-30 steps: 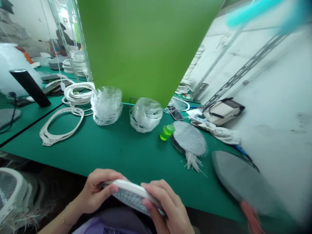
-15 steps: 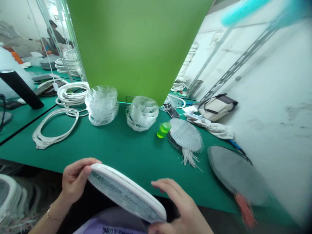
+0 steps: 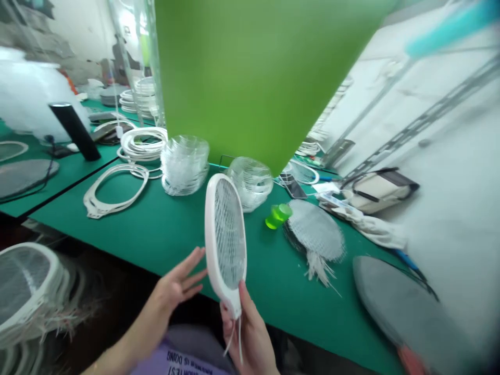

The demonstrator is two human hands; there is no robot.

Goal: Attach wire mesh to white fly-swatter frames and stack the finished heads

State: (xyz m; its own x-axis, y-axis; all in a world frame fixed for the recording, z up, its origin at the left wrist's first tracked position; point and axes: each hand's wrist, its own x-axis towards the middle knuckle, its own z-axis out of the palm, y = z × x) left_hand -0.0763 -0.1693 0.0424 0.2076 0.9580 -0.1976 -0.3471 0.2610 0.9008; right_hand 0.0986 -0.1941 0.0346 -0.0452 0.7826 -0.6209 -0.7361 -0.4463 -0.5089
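A white electric mosquito swatter head stands nearly upright above the front of the table, its grey mesh inside a thick oval frame. My right hand grips it at the narrow neck, thumb in front, and two thin white wires hang from there. My left hand is just left of the frame with its fingers spread, holding nothing; whether a fingertip touches the rim I cannot tell. Past the head stand two stacks of clear plastic rings. A pile of mesh discs with white strips lies to the right.
A bright green container stands beside the mesh discs. White oval frames lie on the green table at left. Below left is a stack of mesh-filled swatter heads. Grey mesh pieces lie at right; a green panel rises behind.
The swatter head has swung from lying tilted to nearly upright. My left hand has let go of its rim, and my right hand now grips the neck. The view has shifted left.
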